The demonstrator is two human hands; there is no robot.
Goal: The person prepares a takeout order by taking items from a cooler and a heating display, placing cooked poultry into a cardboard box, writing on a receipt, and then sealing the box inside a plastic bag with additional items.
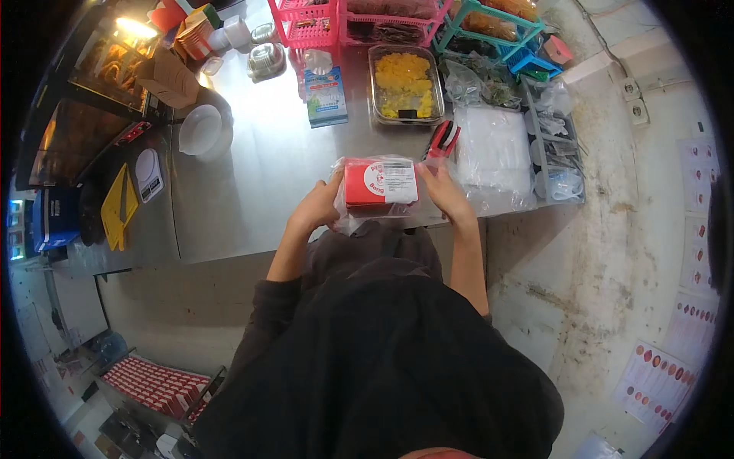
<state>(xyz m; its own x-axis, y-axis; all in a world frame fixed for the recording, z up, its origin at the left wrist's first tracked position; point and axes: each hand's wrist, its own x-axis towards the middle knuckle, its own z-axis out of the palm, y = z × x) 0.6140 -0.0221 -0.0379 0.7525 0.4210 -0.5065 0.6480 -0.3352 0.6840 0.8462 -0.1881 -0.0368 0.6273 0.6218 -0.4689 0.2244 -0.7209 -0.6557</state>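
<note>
A red and white cardboard food box [364, 192] sits inside a clear plastic bag [354, 222] at the front edge of the steel counter. A white printed label [400, 182] covers the right part of its top. My left hand [319, 202] grips the bag at the box's left side. My right hand [442, 190] holds the bag on the right, its thumb near the box's corner. Just behind that hand lies a red and black tool with a white stripe [442, 139], possibly a stapler. A stack of white plastic bags [494, 152] rests to the right.
Behind the box stand a clear tray of yellow food [403, 86] and a blue carton [325, 97]. Pink baskets [309, 28] and a teal rack [487, 28] line the back. Leftward are a white bowl [200, 129], a kitchen scale [149, 175] and a yellow cutting board [119, 206].
</note>
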